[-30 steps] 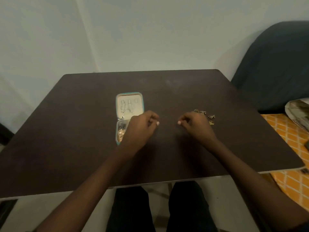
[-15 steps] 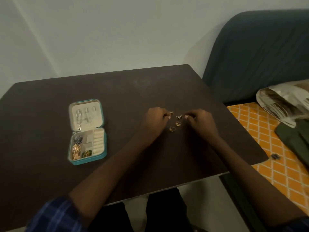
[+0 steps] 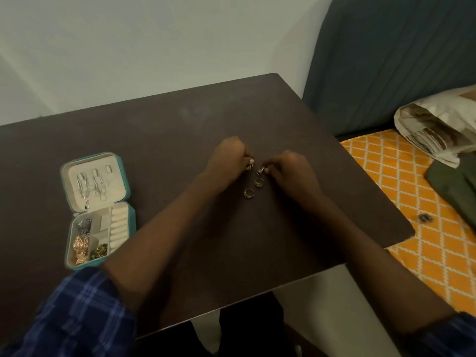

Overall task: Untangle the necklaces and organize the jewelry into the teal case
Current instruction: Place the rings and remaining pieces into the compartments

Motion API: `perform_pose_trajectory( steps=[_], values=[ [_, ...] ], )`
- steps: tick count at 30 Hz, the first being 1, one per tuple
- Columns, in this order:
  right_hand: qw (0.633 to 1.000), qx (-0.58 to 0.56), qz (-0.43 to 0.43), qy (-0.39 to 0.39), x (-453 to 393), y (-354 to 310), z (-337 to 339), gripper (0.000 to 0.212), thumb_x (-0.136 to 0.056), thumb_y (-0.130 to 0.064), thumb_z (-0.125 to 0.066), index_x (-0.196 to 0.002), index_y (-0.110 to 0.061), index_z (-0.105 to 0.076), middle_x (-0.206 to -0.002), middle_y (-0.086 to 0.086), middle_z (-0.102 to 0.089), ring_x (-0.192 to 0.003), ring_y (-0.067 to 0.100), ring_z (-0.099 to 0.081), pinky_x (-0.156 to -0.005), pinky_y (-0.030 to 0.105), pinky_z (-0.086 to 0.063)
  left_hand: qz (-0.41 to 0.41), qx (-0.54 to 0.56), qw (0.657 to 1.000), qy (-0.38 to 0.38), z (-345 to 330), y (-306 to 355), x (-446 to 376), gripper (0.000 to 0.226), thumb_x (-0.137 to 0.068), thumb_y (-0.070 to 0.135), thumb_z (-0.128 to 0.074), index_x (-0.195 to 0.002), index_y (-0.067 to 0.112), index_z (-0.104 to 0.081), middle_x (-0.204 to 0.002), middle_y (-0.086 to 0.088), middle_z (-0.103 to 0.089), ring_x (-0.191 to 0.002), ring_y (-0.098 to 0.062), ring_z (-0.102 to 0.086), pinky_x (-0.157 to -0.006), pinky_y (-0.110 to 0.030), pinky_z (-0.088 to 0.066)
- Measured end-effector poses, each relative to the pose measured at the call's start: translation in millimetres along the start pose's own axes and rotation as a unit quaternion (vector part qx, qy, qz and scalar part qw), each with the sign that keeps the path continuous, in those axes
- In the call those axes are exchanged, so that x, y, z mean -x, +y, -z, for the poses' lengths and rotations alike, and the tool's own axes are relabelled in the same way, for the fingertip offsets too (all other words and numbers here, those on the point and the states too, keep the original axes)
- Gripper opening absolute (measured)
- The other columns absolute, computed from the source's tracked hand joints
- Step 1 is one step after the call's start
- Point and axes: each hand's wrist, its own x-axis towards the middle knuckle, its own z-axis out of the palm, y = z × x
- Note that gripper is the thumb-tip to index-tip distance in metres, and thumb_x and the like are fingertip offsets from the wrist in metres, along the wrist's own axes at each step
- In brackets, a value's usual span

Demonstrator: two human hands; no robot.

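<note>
Head view. Dark table (image 3: 159,130). Both hands work near its centre-right.

Left hand (image 3: 226,161): fingers curled, tips pinching a small gold piece (image 3: 248,167) just above the table surface. Gripping.

Right hand (image 3: 293,171): fingers curled, tips pinching at a small triangular pendant (image 3: 260,171). Gripping. The two pinches sit close together, nearly touching; any chain between them is too fine to make out.

Two gold rings (image 3: 259,182) (image 3: 248,193) lie loose on the table at 6 o'clock from the fingertips, near each other but apart.

Teal case (image 3: 132,217) lies open, well apart from the hands at their 9 o'clock. Lid panel at 12 o'clock holds silver chains (image 3: 88,186). Lower tray holds cream ring rolls (image 3: 119,228), a gold filigree item (image 3: 80,249), a dark cluster (image 3: 85,225) and a greenish item (image 3: 100,251).

Plaid sleeve (image 3: 77,313) at 7 o'clock. Orange patterned sheet (image 3: 417,202) at 3 o'clock of the table.
</note>
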Motion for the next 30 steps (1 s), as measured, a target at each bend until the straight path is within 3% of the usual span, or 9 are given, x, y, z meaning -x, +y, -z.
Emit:
perform_pose_trajectory(
  steps=[2, 5, 12, 14, 16, 19, 23, 26, 30],
  values=[
    [1.0, 0.003, 0.008, -0.005, -0.7, -0.9, 1.3, 0.028, -0.089, -0.024, -0.057, -0.115, -0.022, -0.066, -0.096, 0.013, -0.057, -0.095, 0.029, -0.055, -0.071, 0.031, -0.04, -0.005, -0.009, 1.0, 0.003, -0.7, 1.1, -0.8, 0.021, -0.09, 0.019, -0.057, -0.101, 0.009, -0.071, -0.1, -0.017, -0.062, -0.098, -0.032, -0.056, -0.071, -0.03, -0.035],
    [0.999, 0.017, 0.03, -0.019, -2.8, -2.1, 1.7, 0.021, -0.088, -0.023, -0.058, -0.106, -0.025, -0.07, -0.093, 0.009, -0.053, -0.093, 0.027, -0.054, -0.071, 0.032, -0.044, -0.004, -0.016, 1.0, -0.022, -0.5, -0.1, -1.6, 0.021, -0.09, 0.017, -0.056, -0.099, 0.007, -0.071, -0.098, -0.019, -0.065, -0.095, -0.034, -0.059, -0.072, -0.032, -0.04],
    [0.998, 0.024, 0.053, -0.037, -11.8, -2.9, 6.0, 0.01, -0.084, -0.016, -0.06, -0.088, -0.011, -0.067, -0.084, 0.006, -0.054, -0.087, 0.029, -0.056, -0.067, 0.03, -0.038, 0.013, 0.002, 0.999, -0.053, 8.6, 2.3, -1.3, 0.012, -0.084, 0.012, -0.06, -0.084, 0.009, -0.071, -0.09, -0.012, -0.07, -0.089, -0.027, -0.063, -0.068, -0.025, -0.041],
    [0.998, -0.025, 0.04, -0.03, -10.2, -3.1, 9.8, 0.004, -0.08, -0.014, -0.065, -0.079, -0.011, -0.064, -0.077, 0.002, -0.058, -0.077, 0.022, -0.058, -0.062, 0.025, -0.036, 0.003, 0.0, 0.999, -0.052, 7.7, 3.5, -1.3, 0.01, -0.081, 0.013, -0.06, -0.078, 0.008, -0.068, -0.087, -0.011, -0.068, -0.086, -0.028, -0.062, -0.067, -0.026, -0.041],
    [0.995, -0.098, 0.012, -0.02, -6.3, -3.3, 13.9, 0.007, -0.076, -0.01, -0.066, -0.075, -0.016, -0.063, -0.074, -0.001, -0.064, -0.065, 0.008, -0.057, -0.055, 0.011, -0.035, -0.007, 0.003, 0.999, -0.039, 7.3, 4.1, -0.2, 0.005, -0.078, 0.015, -0.061, -0.075, 0.012, -0.065, -0.083, -0.007, -0.067, -0.083, -0.025, -0.062, -0.065, -0.025, -0.039],
    [0.987, -0.159, -0.014, -0.016, 0.2, -3.2, 17.8, 0.012, -0.075, -0.01, -0.069, -0.076, -0.02, -0.062, -0.065, -0.012, -0.059, -0.056, -0.008, -0.053, -0.055, 0.003, -0.036, -0.011, 0.06, 0.998, -0.011, 9.3, 5.0, 5.9, 0.004, -0.076, 0.015, -0.063, -0.073, 0.018, -0.061, -0.072, 0.004, -0.061, -0.071, -0.013, -0.059, -0.06, -0.019, -0.036],
    [0.978, -0.208, -0.021, -0.005, 3.4, -4.8, 19.7, 0.019, -0.076, -0.006, -0.069, -0.075, -0.023, -0.061, -0.063, -0.003, -0.063, -0.056, -0.002, -0.053, -0.061, 0.014, -0.042, -0.004, 0.159, 0.987, 0.023, 19.9, 3.9, 19.7, 0.013, -0.075, 0.005, -0.06, -0.083, 0.014, -0.064, -0.068, 0.008, -0.059, -0.056, 0.003, -0.051, -0.053, -0.003, -0.035],
    [0.968, -0.249, -0.028, 0.001, 4.7, -11.8, 21.1, 0.021, -0.077, -0.004, -0.068, -0.075, -0.024, -0.061, -0.064, -0.001, -0.062, -0.056, 0.004, -0.053, -0.058, 0.019, -0.043, 0.0, 0.217, 0.976, 0.026, 32.2, 1.3, 31.6, 0.012, -0.076, 0.007, -0.064, -0.083, 0.016, -0.062, -0.065, 0.008, -0.06, -0.054, 0.003, -0.053, -0.055, -0.007, -0.038],
    [0.961, -0.274, -0.01, 0.024, 9.3, -28.3, 22.9, 0.01, -0.079, -0.002, -0.065, -0.08, -0.013, -0.065, -0.06, -0.005, -0.059, -0.054, 0.008, -0.05, -0.055, 0.024, -0.044, 0.008, 0.252, 0.967, 0.033, 45.3, -1.2, 47.5, 0.007, -0.079, 0.018, -0.068, -0.083, 0.017, -0.063, -0.068, 0.004, -0.064, -0.056, -0.001, -0.056, -0.056, -0.015, -0.042]
  ],
)
